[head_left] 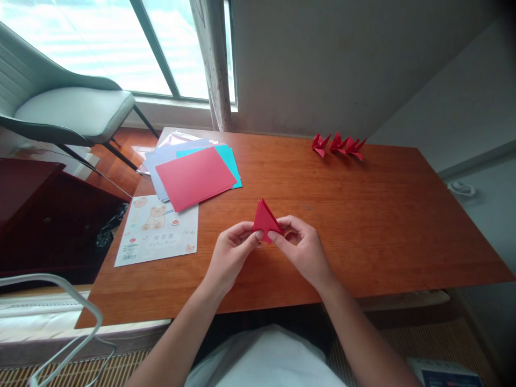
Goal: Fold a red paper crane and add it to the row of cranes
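Paper (264,217), a red folded triangle, points to 12 o'clock above the desk (363,226); left hand (230,252) and right hand (302,247) both pinch its base.

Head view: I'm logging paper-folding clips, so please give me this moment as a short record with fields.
left hand: pinches the red folded triangle at its lower left corner
right hand: pinches the same piece at its lower right
triangle: held over the wooden table, tip pointing away
left of hands: bear-printed sheet; behind it, stack of coloured sheets, red on top
far edge: small red folded figures in a row
beyond table: grey chair by the window
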### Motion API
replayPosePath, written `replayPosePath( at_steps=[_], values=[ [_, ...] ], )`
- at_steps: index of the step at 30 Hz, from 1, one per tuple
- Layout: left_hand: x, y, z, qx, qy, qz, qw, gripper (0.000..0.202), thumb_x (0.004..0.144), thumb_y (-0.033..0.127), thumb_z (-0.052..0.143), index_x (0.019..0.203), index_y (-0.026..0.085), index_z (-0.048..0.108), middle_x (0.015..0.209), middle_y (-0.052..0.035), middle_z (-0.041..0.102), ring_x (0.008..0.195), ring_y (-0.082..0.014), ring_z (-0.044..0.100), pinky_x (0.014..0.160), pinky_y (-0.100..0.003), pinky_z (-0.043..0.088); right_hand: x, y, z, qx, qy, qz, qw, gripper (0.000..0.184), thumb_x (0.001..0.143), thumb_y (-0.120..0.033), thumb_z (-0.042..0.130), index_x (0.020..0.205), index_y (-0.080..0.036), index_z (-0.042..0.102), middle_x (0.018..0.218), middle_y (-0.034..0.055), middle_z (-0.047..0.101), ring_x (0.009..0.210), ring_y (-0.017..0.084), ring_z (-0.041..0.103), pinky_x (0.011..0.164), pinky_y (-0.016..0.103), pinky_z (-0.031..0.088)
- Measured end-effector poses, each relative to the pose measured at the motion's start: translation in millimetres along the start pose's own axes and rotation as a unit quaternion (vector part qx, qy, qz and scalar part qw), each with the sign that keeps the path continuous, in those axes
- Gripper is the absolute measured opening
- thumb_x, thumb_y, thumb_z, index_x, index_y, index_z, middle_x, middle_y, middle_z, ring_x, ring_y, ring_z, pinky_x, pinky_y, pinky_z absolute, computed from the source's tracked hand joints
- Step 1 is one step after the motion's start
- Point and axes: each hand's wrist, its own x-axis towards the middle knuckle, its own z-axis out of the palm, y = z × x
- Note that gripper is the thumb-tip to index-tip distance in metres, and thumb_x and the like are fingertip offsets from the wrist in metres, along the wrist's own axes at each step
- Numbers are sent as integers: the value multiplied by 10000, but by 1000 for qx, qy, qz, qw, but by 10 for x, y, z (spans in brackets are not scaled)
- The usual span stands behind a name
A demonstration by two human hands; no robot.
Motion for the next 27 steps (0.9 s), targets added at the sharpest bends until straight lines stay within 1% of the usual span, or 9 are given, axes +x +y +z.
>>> replayPosePath(
  at_steps=[3,5,8,10,13,16,21,24,27],
  values=[
    [-30,19,-3,22,-12,25,999,194,768,288,836,897,163,764,876,-45,769,807,-167,698,817,-276,565,-49,-61,-29,-72,14,-107,992,55,893,-214,678,945,-221,694,877,28,692,762,159,618,629,271,484],
    [-48,54,0,54,-12,51,997,183,775,286,826,901,166,767,914,-59,778,862,-198,717,841,-306,574,-72,-89,-63,-103,12,-160,982,102,901,-167,665,974,-234,691,901,30,694,809,167,627,683,288,507],
    [-66,124,6,105,-15,105,989,181,780,267,815,926,168,775,965,-80,781,899,-220,725,816,-306,582,-94,-102,-120,-130,2,-202,971,175,911,-135,654,1043,-244,685,970,45,696,901,185,643,796,327,535],
    [-69,161,9,130,-21,135,982,176,764,246,825,917,170,779,949,-83,780,876,-218,725,795,-298,581,-100,-100,-153,-141,-6,-219,966,221,911,-124,656,1094,-246,675,1004,52,691,935,190,643,829,339,542],
    [-60,174,10,151,-19,160,975,159,756,231,827,899,178,782,916,-75,778,844,-208,721,778,-286,575,-95,-91,-187,-151,-15,-233,961,280,909,-112,655,1145,-262,659,1036,51,691,968,196,638,858,357,545],
    [-50,145,3,149,-25,168,974,144,781,219,804,917,182,778,919,-71,775,843,-203,720,772,-282,576,-80,-73,-206,-145,-20,-228,963,296,904,-121,666,1158,-273,653,1052,48,699,978,199,644,855,363,549],
    [-54,95,-14,170,-19,166,971,142,801,183,778,943,197,777,951,-68,774,884,-204,713,819,-295,572,-40,-32,-226,-110,-40,-189,975,235,882,-151,696,1090,-259,674,1010,40,720,926,194,665,775,333,555],
    [-60,77,-24,179,-16,165,970,115,814,181,763,926,200,781,944,-70,772,877,-208,710,838,-314,572,-16,-12,-231,-98,-50,-187,976,181,895,-149,678,1040,-256,688,969,30,720,890,185,665,777,332,553],
    [-59,62,-37,175,-13,177,968,111,813,188,766,921,208,782,945,-69,772,888,-212,709,846,-320,570,-19,10,-220,-99,-36,-192,976,204,898,-170,686,1081,-259,671,997,33,718,897,183,663,768,326,549]
  ],
)
